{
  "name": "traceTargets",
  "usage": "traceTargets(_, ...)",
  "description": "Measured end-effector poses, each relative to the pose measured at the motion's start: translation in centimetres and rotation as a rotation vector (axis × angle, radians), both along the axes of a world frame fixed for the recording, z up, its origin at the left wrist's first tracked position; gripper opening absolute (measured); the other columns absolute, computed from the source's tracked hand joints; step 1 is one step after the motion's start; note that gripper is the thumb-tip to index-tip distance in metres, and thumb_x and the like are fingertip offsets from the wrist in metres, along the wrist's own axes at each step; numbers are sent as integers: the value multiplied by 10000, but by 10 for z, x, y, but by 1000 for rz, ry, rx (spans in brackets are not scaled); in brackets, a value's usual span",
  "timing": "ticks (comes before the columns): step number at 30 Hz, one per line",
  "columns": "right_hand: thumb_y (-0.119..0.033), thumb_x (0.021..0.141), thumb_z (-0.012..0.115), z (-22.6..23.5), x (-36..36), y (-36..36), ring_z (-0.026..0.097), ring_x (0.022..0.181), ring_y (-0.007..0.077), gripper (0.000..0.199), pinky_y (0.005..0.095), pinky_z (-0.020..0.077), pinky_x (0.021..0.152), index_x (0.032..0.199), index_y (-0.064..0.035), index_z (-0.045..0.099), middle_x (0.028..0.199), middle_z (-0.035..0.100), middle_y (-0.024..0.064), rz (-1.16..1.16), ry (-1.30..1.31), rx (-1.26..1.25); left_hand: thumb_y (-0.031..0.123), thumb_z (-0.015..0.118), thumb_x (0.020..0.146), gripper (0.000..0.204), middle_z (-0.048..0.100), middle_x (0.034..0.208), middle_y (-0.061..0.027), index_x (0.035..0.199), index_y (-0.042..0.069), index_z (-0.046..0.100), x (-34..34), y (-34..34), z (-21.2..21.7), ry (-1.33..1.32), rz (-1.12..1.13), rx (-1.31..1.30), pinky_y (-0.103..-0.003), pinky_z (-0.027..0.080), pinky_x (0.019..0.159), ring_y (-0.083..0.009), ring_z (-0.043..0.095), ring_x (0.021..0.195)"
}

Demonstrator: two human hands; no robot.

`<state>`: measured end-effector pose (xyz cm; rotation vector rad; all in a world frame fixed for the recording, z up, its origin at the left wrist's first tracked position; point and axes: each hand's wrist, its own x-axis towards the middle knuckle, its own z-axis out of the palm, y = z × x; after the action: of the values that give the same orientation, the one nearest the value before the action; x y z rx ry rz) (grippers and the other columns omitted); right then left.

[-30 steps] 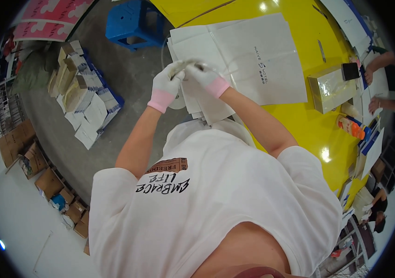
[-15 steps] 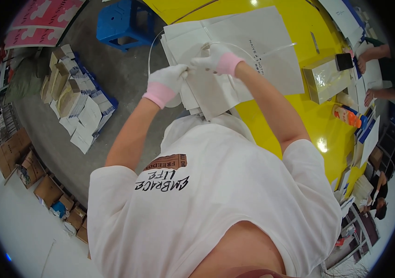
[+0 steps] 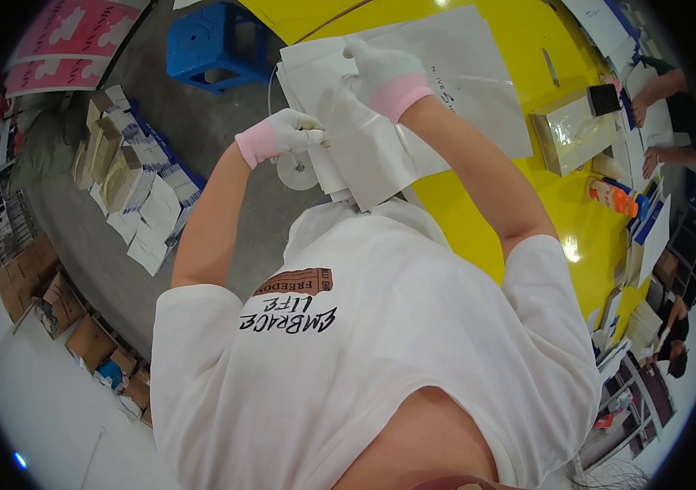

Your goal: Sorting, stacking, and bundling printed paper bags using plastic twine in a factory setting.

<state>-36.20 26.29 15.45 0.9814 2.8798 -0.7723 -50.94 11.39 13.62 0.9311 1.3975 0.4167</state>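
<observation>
My left hand (image 3: 283, 135), in a white glove with a pink cuff, pinches the left edge of a white paper bag (image 3: 364, 151) held upright at the near edge of the yellow table (image 3: 528, 212). A thin white cord (image 3: 269, 82) loops up from that hand. My right hand (image 3: 381, 69), gloved the same way, grips the bag's top end. Behind the bag, more flat white bags (image 3: 479, 90) lie stacked on the table. A small round white disc (image 3: 295, 170) shows just below my left hand.
A blue plastic stool (image 3: 213, 41) stands on the grey floor beyond my left hand. Stacks of flat white cartons (image 3: 127, 188) and brown cardboard boxes (image 3: 54, 302) line the floor at left. On the table sit a clear box (image 3: 568, 135) and an orange bottle (image 3: 613, 198); another person's hands (image 3: 658, 90) work far right.
Both hands have lifted the bag and turned it upright. My right hand slid farther up to the bag's top end, and my left hand moved to its left edge.
</observation>
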Motion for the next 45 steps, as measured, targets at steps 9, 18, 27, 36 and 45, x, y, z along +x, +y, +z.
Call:
traceTargets(9,-209,827,545,10,62,-34,582,730,170,290,294,466,711,1063,-44,576,787,637,76,281,9,-682,213,523,896,238,405,584,61,926,-16,582,-40,-23,-16,-220,409,-4,-175,202,392,-5,289,456)
traceTargets(18,-258,891,500,85,127,62,391,472,55,274,224,378,469,811,-6,571,552,437,-16,-125,332,-1104,200,561,856,195,629,721,-25,925,27,619,-17,-42,-22,205,333,480,-268,438,561,-125,570,621)
traceTargets(27,-312,844,557,-23,197,87,370,447,50,286,212,348,440,767,-40,600,557,454,-37,-879,163,-633,193,576,852,155,601,697,-56,891,47,612,-29,-86,-59,319,586,113,-267,449,564,-129,568,609)
traceTargets(36,-311,879,540,-52,197,102,325,402,33,288,204,347,391,794,-47,616,534,422,-61,-951,37,-737,204,454,900,183,479,625,-61,774,71,465,1,-56,-74,-582,790,277,-295,382,542,-188,533,653)
traceTargets(45,-330,854,574,60,116,135,391,476,49,283,194,381,480,796,-55,611,535,466,-18,-639,162,-407,531,567,759,460,603,715,-133,768,72,540,58,-30,-42,879,120,491,-406,481,569,-306,604,670)
